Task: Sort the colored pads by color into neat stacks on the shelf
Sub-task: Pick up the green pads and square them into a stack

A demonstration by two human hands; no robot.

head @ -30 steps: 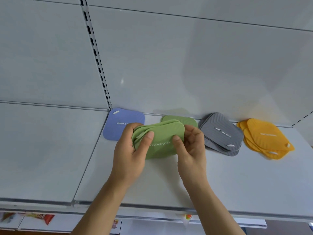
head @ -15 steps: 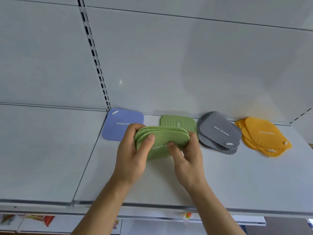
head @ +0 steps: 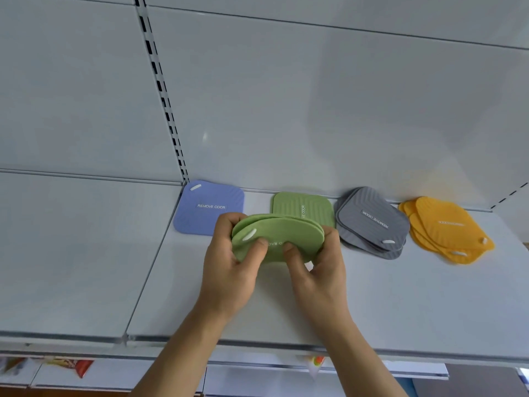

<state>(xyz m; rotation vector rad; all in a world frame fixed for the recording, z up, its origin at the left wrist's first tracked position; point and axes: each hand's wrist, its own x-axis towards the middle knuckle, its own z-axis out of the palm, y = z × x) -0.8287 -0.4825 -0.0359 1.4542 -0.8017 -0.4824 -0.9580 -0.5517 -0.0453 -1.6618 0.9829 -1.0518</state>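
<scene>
Hands gripping green pads point(head: 282, 233) above shelf point(head: 400, 305): left hand point(head: 229, 270) curled round left edge, right hand point(head: 317, 270) pinching right edge. Behind hands, single green pad point(head: 303, 206); blue pad point(head: 206, 207) left; gray stack point(head: 372, 222), yellow stack point(head: 446, 229) right.

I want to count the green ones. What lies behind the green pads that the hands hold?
Behind the held green pads, one more green pad lies flat on the shelf. Its front part is covered, so whether others lie under it cannot be seen.
</scene>
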